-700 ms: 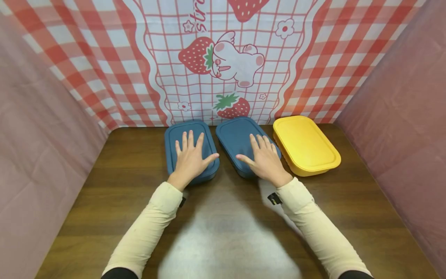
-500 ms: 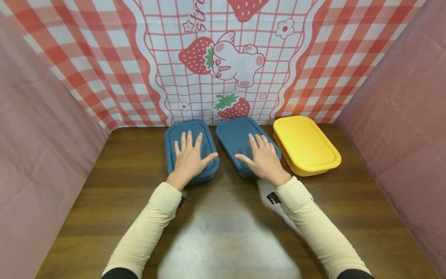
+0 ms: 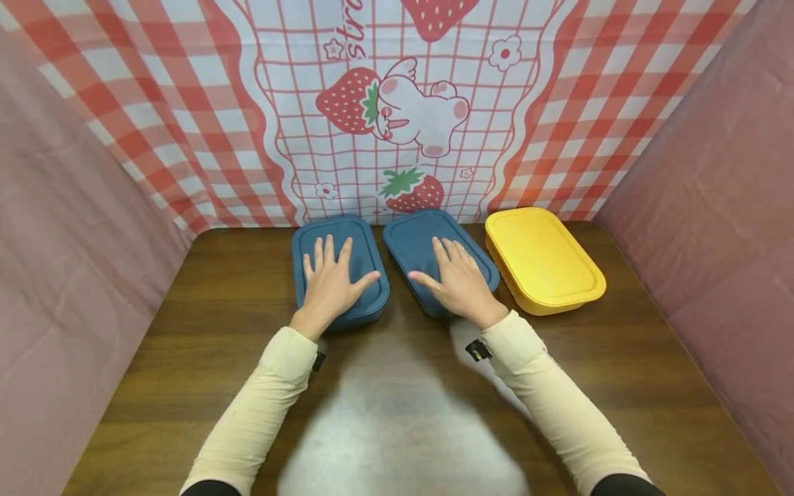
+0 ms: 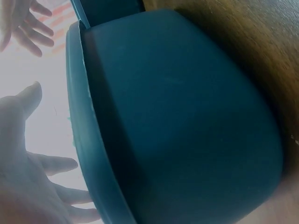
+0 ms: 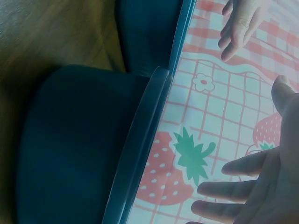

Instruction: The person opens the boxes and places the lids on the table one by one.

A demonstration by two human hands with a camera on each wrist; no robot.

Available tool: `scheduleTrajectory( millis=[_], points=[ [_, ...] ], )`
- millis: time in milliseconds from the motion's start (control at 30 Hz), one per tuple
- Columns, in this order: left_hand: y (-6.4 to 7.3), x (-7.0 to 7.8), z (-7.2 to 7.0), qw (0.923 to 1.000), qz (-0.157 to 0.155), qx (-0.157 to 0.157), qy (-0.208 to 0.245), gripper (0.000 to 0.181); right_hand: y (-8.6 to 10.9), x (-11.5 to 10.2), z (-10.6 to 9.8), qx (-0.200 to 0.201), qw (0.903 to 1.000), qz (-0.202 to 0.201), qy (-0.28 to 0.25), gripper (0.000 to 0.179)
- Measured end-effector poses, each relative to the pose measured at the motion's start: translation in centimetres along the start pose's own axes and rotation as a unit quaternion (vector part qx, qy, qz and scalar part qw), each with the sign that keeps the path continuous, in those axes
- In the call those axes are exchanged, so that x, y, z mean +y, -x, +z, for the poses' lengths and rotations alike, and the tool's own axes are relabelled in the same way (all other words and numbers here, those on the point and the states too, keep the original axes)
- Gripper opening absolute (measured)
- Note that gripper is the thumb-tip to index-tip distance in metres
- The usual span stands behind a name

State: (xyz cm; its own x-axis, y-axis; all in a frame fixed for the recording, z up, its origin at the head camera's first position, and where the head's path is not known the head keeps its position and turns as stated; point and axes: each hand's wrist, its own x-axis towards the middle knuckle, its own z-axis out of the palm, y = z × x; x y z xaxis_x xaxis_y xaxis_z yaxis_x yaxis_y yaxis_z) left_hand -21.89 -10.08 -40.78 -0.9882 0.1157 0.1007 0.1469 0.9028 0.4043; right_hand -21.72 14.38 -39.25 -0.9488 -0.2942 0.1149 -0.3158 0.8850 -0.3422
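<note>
Two blue lidded boxes stand near the back of the table. Over the lid of the left blue box [image 3: 373, 265] is my left hand [image 3: 329, 286], palm down, its fingers spread and straight. My right hand [image 3: 462, 282] is held the same way over the middle blue box [image 3: 412, 238], which sits at a slant. In the right wrist view, a gap separates the right hand [image 5: 261, 182] from the rim of the blue box [image 5: 79, 140]. The left wrist view has the left hand [image 4: 28, 172] beside the lid edge of its blue box [image 4: 182, 116]; contact there is unclear. Neither hand grips anything.
A yellow lidded box [image 3: 546, 258] stands to the right of the middle blue one. Behind the boxes hangs a red-and-white strawberry cloth [image 3: 403, 138]. Pink cloths close off both sides of the wooden table [image 3: 205, 303].
Both hands have shifted a little to the left over the lids, with fingers still spread. The boxes have stayed in place, and the head view has tilted slightly.
</note>
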Motion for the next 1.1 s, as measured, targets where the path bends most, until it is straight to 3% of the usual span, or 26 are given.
scheduleTrajectory(
  millis=[433, 1100],
  points=[
    [0.2, -1.3, -0.5, 0.9995, -0.020, 0.020, 0.013, 0.091, -0.9, -1.6, 0.7, 0.002, 0.9995, -0.024, -0.021, 0.089],
    [0.6, -3.4, -0.5, 0.9982, -0.055, 0.009, 0.020, 0.090, -1.7, -3.8, 2.5, -0.028, 0.9968, -0.031, -0.068, 0.085]
  ],
)
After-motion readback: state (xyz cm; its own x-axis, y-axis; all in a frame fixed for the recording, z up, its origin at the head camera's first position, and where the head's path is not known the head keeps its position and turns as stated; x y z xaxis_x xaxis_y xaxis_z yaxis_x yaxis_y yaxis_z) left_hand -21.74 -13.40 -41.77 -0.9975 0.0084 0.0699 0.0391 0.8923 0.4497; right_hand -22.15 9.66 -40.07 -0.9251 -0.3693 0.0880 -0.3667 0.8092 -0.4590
